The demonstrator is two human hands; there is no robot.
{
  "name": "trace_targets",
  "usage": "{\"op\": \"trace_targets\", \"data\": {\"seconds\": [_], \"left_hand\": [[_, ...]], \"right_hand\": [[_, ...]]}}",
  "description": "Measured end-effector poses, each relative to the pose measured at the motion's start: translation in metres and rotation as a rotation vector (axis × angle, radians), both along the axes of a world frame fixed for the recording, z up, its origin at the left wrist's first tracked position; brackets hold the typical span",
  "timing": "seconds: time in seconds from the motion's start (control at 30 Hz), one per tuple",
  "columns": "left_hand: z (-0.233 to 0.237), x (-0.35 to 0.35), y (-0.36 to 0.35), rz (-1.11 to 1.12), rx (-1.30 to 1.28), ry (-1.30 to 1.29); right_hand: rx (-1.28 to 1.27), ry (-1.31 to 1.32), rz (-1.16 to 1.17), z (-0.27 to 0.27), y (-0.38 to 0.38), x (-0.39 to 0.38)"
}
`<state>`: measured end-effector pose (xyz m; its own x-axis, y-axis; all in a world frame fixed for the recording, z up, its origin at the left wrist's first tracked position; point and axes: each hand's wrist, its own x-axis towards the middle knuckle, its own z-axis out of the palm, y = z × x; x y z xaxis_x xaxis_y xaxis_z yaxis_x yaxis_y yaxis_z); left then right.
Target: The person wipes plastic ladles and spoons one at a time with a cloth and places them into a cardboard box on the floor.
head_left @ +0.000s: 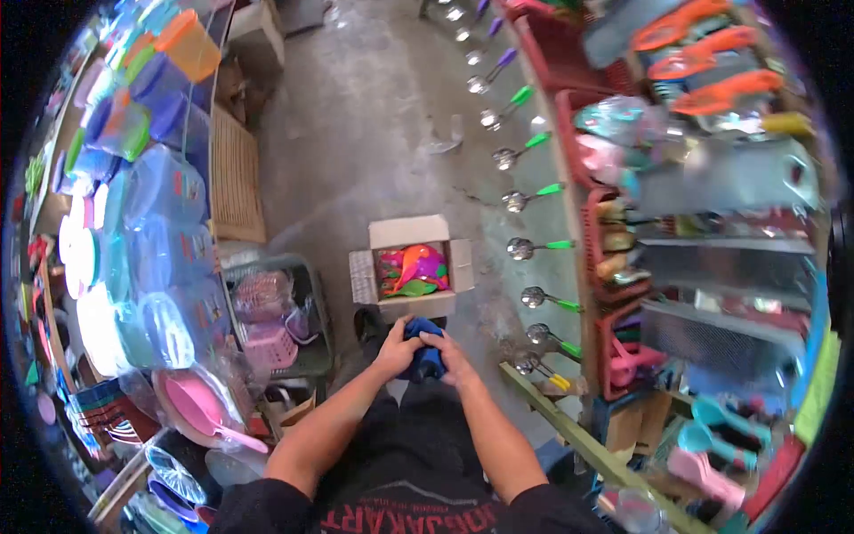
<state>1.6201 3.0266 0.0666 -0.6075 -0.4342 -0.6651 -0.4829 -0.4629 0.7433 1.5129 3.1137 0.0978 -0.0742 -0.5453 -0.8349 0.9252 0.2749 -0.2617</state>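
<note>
My left hand [398,349] and my right hand [451,358] are close together in front of my body. The fingers of both are closed around a dark blue, soft-looking bundle [431,356], perhaps cloth; its exact kind does not show. Just beyond my hands, an open cardboard box [408,231] stands on the floor with its flaps folded outward. Inside it lies a heap of brightly coloured pieces [422,267] in orange, magenta, green and red.
Clear plastic containers [165,258] fill shelves on the left, above a dark crate [318,329] holding pink baskets. Ladles with green handles [525,249] hang in a row on the right. Behind them are red baskets [592,222] of kitchenware. A wooden rail [578,432] slants at lower right.
</note>
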Motion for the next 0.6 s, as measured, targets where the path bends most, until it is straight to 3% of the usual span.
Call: {"op": "trace_targets", "data": {"seconds": [0.07,0.1,0.13,0.2,0.3,0.33,0.43,0.53,0.6], "left_hand": [[-0.032,0.01,-0.004,0.115,0.116,0.0],[-0.058,0.015,-0.012,0.171,0.208,-0.029],[-0.091,0.019,-0.018,0.221,0.305,-0.058],[-0.177,0.028,-0.021,0.33,0.31,-0.091],[-0.315,0.024,-0.017,-0.003,-0.241,-0.467],[-0.317,-0.002,-0.027,-0.147,-0.247,-0.632],[-0.415,-0.021,-0.012,-0.356,-0.457,-0.585],[-0.457,-0.061,-0.021,-0.337,-0.619,-0.575],[-0.484,-0.072,-0.027,-0.357,-0.546,-0.628]], "right_hand": [[0.09,-0.045,0.047,-0.058,-0.005,0.001],[0.093,0.1,0.084,-0.098,-0.003,0.005],[0.103,0.246,0.117,-0.137,0.003,0.009],[0.394,0.348,0.089,-0.183,0.003,0.011],[0.459,0.257,-0.06,-0.244,0.02,0.008],[0.496,0.235,-0.045,-0.249,0.023,0.008],[0.5,0.215,0.011,-0.272,0.042,0.02],[0.581,0.117,0.012,-0.283,0.058,0.031],[0.615,0.062,-0.005,-0.301,0.076,0.039]]}}
